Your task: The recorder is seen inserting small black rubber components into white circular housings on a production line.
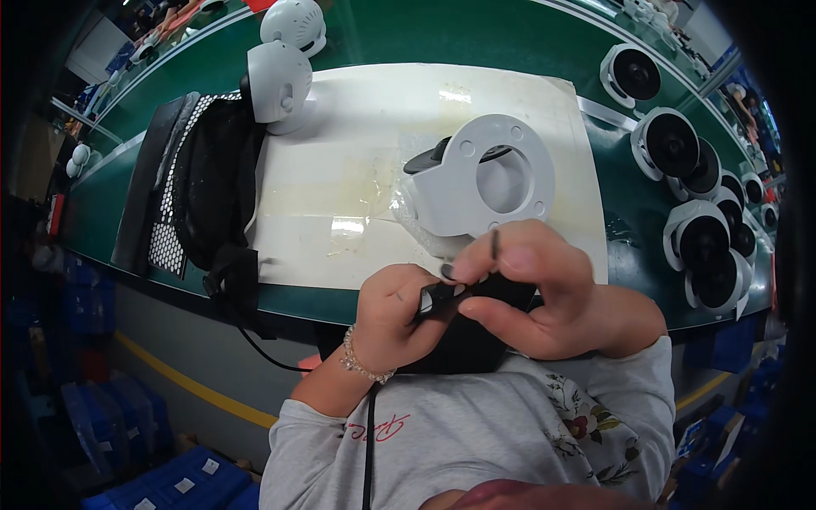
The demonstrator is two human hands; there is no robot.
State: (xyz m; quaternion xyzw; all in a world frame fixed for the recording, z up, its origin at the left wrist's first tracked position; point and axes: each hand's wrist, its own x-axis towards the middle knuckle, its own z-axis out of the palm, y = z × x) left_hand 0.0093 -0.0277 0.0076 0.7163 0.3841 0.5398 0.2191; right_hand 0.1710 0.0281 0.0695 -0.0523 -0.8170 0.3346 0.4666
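Near the table's front edge, my left hand (398,308) is closed around a small black piece (435,297) with light, shiny patches; its kind cannot be made out. My right hand (544,285) is just to the right, its index finger and thumb apart and curved toward that piece. A dark spot shows at the index fingertip, and a dark band crosses a finger. Just beyond my hands, a white plastic housing (438,200) with a round ring opening lies on bubble wrap (415,212). A dark round part (422,160) shows partly behind it.
A taped white board (314,178) covers part of the green table (408,38). At left stand white rounded devices (280,81) beside a black pouch (212,183). Several white units with black round faces (667,144) line the right side. Blue bins (183,480) sit below left.
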